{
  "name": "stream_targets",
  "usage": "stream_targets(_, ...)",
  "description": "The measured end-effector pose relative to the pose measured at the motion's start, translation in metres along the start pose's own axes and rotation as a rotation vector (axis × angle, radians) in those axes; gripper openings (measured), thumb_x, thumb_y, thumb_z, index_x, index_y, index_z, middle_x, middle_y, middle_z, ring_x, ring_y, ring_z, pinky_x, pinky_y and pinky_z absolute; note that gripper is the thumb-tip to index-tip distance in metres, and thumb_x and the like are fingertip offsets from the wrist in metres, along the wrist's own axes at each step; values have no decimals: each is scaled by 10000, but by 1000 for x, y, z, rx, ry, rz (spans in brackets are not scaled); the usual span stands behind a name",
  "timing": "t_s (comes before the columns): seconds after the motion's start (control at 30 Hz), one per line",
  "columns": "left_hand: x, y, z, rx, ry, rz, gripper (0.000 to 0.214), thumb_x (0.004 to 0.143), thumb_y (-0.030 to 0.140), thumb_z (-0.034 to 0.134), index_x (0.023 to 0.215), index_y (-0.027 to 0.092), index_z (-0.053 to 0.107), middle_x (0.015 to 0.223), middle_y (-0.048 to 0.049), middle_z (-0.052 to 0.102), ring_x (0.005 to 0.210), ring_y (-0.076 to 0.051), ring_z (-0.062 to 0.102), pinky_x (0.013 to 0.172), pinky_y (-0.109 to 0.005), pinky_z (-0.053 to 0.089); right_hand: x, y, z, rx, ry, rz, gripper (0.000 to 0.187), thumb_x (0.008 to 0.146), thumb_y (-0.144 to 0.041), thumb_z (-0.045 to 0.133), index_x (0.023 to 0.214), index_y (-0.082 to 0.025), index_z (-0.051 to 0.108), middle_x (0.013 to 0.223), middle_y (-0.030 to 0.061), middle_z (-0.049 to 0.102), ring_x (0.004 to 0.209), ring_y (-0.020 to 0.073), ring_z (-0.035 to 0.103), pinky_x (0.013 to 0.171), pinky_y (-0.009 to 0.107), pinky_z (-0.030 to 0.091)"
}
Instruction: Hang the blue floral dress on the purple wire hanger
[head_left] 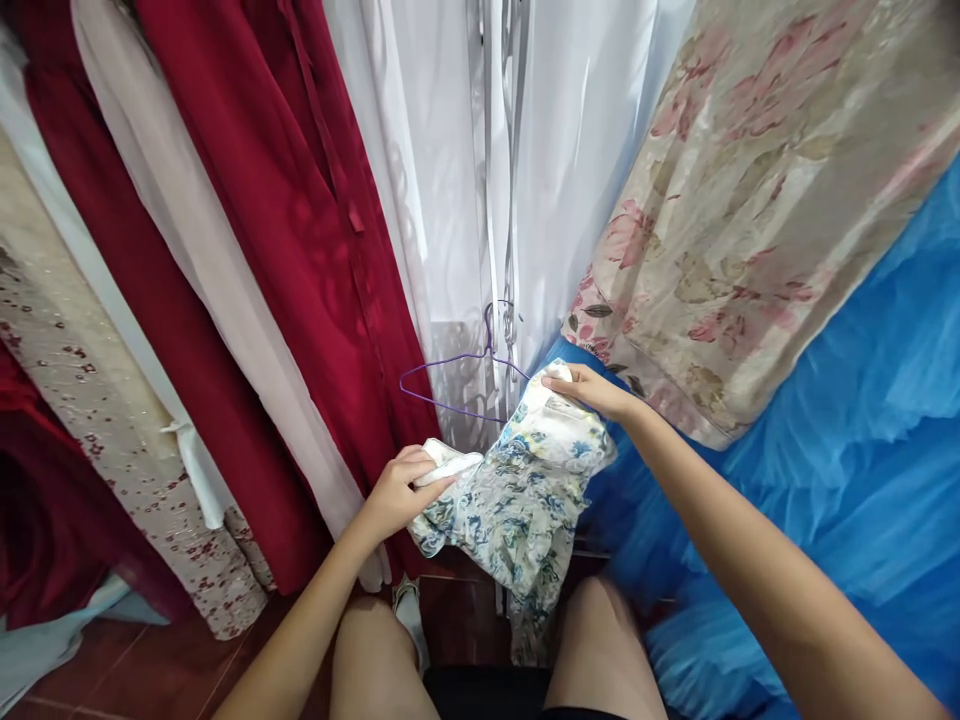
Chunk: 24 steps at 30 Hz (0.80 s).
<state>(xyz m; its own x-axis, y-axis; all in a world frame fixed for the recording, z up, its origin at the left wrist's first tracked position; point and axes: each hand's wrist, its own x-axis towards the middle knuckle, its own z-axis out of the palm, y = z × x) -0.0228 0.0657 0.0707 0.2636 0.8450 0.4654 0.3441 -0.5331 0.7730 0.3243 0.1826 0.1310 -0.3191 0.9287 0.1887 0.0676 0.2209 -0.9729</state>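
Observation:
A white garment with a blue and green floral print (525, 500) hangs between my two hands, its lower part bunched and trailing down between my knees. My left hand (409, 485) pinches one side of its white upper edge. On the other side, my right hand (589, 388) grips the opposite top corner, near a pale label. A purple wire hanger (450, 372) shows behind the garment, its hook pointing up and its left arm bare. The hanger's right end passes behind the cloth by my right hand, so I cannot tell whether the garment is on it there.
Long hanging garments surround me: deep red dresses (277, 220) to the left, white ones (442, 150) ahead, and a pink floral dress (735, 220) at right. Blue tulle (825, 470) spreads low on the right. Below are dark red floor tiles (127, 665).

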Motion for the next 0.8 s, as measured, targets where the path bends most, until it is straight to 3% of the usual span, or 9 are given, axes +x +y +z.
stream_targets(0.1,3,-29,-24,5,48,-40,244,652,318,851,553,257,636,617,-13,600,761,-236,564,1019,-398,404,-10,3,0,135,-98,105,345,704,-441,814,801,-122,727,716,50,736,581,164,645,534,257,509)
stream_targets(0.17,12,-46,-39,47,0,-101,198,639,308,850,593,264,663,652,-17,631,772,-237,555,1018,-399,397,-15,3,1,194,-160,150,359,701,-433,820,845,-114,741,757,69,759,625,185,684,577,273,542)
stream_targets(0.27,38,-60,-58,164,-27,-157,121,658,276,813,695,253,699,774,-43,669,865,-254,547,982,-368,397,-17,3,7,210,-178,155,372,682,-417,838,872,-108,757,793,89,778,678,216,718,626,303,570)
stream_targets(0.37,75,-62,-72,212,53,-161,107,675,240,765,684,236,658,806,-49,650,910,-268,522,963,-362,396,-15,4,11,206,-164,145,375,694,-407,831,906,-102,769,834,96,791,699,215,733,658,301,581)
stream_targets(0.47,105,-63,-75,249,116,-145,148,699,167,708,644,225,584,766,-42,601,885,-262,499,951,-359,383,-13,8,14,232,-165,140,395,719,-406,816,970,-106,767,897,102,795,752,224,744,699,310,591)
stream_targets(0.57,118,-69,-71,289,169,-146,174,698,85,659,686,219,548,756,-34,577,839,-245,506,889,-335,387,-13,13,19,281,-154,152,380,726,-403,820,964,-113,764,909,107,795,762,225,746,710,313,598)
stream_targets(0.67,116,-77,-67,315,205,-161,271,673,39,636,880,203,575,728,-12,576,746,-221,522,773,-300,385,-17,19,28,358,-117,188,332,751,-391,816,936,-121,758,882,106,795,752,219,745,719,307,601)
stream_targets(0.8,112,-80,-69,290,219,-184,641,632,22,638,1239,176,504,635,54,581,614,-184,532,673,-261,357,-24,27,38,458,-78,228,306,789,-411,781,940,-147,738,892,102,792,752,227,748,733,324,607)
